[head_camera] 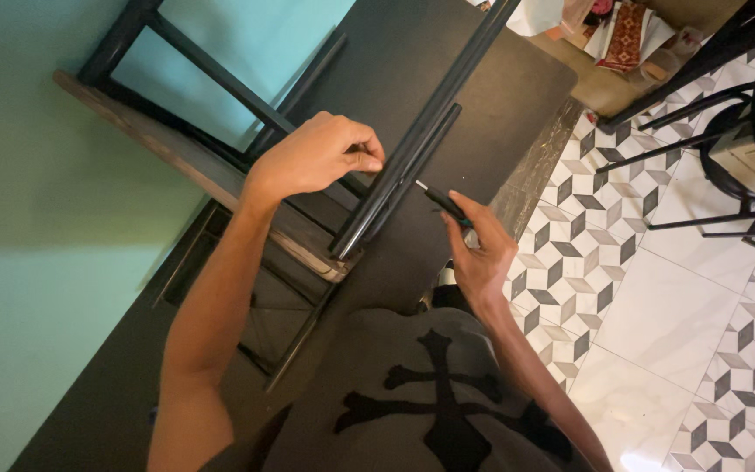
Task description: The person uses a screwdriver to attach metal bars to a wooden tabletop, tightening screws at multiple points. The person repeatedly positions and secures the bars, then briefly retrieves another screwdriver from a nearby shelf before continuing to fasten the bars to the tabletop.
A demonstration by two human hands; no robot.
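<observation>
Black tube: a long black metal tube (412, 153) runs slanted from the top middle of the view down to the edge of a wooden frame, lying over a dark board.
Second tube: a shorter black bar (421, 162) lies just beside the long one, on its right, parallel to it.
Screwdriver: a thin tool with a dark handle and a light metal tip (441, 201); the tip points at the right side of the shorter bar and is very near or touching it.
Right hand: the right hand (480, 249) holds the screwdriver handle, the fingers are closed around it.
Left hand: the left hand (316, 156) is on the left side of the tubes, the fingers are curled and pinched together against the long tube; what is between the fingertips I cannot tell.
Wooden frame: a brown wooden piece with dark bars (194, 166) lies under the left arm, near a green wall.
Dark board: a black panel (500, 96) is below the tubes.
Floor: tiles with a grey and white cube pattern (675, 306) are on the right.
Other things: black chair legs (701, 140) stand on the tiles at the top right.
</observation>
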